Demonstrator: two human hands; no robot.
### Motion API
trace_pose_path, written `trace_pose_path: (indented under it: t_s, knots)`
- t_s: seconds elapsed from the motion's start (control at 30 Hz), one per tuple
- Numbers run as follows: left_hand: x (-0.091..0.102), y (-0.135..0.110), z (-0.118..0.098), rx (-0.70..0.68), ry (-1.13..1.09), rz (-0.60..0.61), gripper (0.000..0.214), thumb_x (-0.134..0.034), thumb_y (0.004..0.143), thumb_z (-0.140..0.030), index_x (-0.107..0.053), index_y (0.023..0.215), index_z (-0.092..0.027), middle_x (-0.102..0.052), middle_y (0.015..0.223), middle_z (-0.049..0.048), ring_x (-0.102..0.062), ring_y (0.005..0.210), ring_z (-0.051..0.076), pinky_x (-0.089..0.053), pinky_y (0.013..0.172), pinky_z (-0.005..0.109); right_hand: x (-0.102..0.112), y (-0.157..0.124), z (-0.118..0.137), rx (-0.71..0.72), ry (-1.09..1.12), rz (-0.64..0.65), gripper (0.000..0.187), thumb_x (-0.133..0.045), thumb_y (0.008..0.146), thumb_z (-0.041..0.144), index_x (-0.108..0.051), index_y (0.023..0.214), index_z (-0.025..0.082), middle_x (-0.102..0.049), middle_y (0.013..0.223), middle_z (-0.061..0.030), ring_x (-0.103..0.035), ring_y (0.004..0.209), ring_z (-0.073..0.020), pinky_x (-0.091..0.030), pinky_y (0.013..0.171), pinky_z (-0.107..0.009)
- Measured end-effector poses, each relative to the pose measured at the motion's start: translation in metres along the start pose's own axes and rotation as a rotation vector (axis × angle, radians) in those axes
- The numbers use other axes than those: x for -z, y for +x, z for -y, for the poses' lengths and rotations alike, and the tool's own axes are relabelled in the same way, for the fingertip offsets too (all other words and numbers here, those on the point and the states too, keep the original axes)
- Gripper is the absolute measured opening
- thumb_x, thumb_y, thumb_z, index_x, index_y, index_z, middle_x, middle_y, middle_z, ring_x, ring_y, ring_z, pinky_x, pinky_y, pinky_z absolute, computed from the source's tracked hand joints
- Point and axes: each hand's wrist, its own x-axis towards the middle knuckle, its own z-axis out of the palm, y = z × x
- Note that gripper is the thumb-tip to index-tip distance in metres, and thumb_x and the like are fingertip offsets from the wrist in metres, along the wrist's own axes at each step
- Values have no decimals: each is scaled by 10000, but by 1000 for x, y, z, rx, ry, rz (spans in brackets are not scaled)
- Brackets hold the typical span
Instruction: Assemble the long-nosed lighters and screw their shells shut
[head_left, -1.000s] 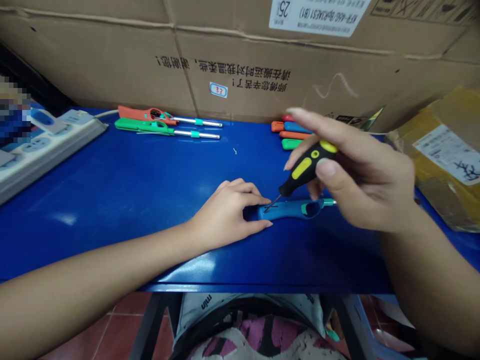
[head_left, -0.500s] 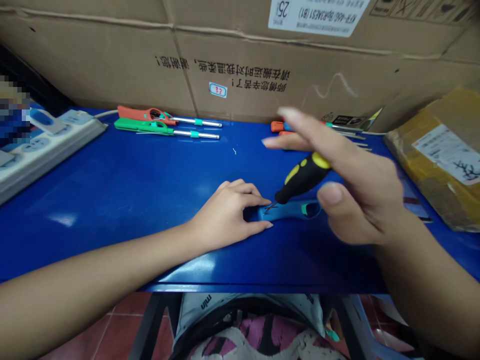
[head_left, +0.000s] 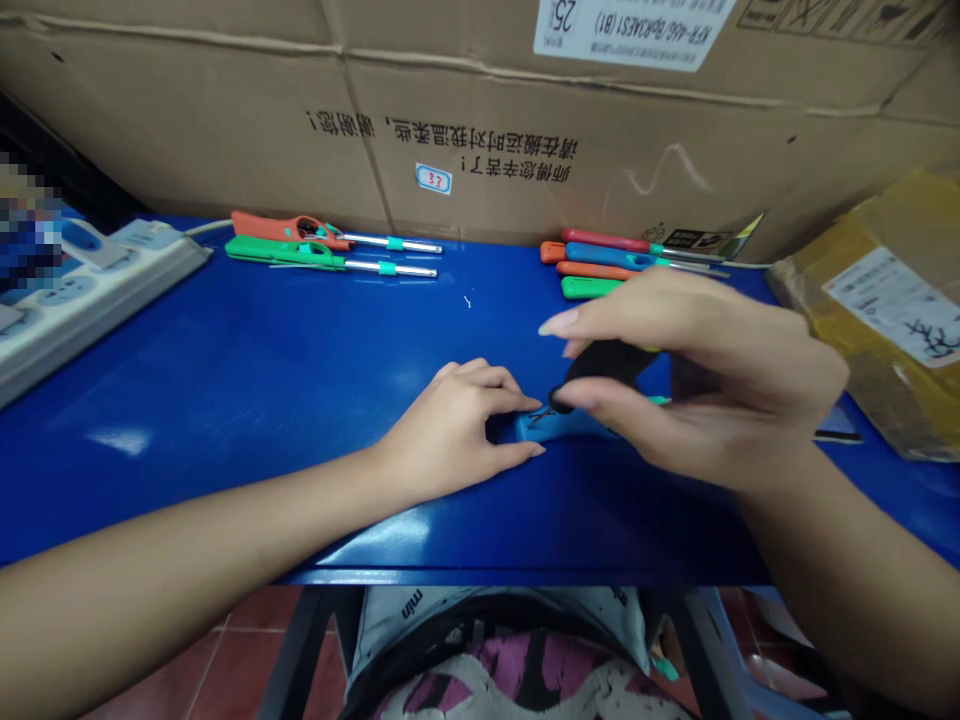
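My left hand [head_left: 466, 425] lies on the table, thumb and fingers closed around the left end of a blue long-reach lighter [head_left: 570, 427]. A screwdriver [head_left: 611, 367] with a black and yellow handle leans to the right, its thin shaft reaching down to the lighter's body near my left fingertips. Around the handle, my right hand [head_left: 720, 375] grips with thumb and fingers. The right part of the lighter is mostly hidden beneath that hand. Whether the tip sits in a screw is too small to tell.
Orange [head_left: 262, 228] and green [head_left: 262, 249] lighters lie at the back left; several more, including a red one [head_left: 604, 240], lie back right. A power strip [head_left: 97, 290] stands left, a taped parcel [head_left: 885, 320] right. A large cardboard box [head_left: 247, 130] walls off the back.
My right hand has gone from spread fingers around the screwdriver to thumb and fingers closed on its handle. My left hand and the lighter have stayed put.
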Motion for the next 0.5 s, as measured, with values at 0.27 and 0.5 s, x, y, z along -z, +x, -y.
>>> trace_pose_path:
  t_s: [0.27,0.5]
  knots:
    - [2,0,-1,5,-13,10,297,-768,853,-413,-750,1101,-251,-722,1087,42,-628,1019,250,-440,892,405,5,-2,5,-57,-2,174,505,-478,958,160,-531,1459,188,-681,1284,-72,-692,1038,-222,-589,918,-390]
    - [1,0,-1,-1,1,3,285,-772,848,-414,-748,1082,-252,-719,1014,36,-635,956,236,-444,861,399,1,-2,0,-6,-144,167,430,-491,1019,348,-578,1394,158,-715,1218,-86,-672,1095,-222,-582,963,-386]
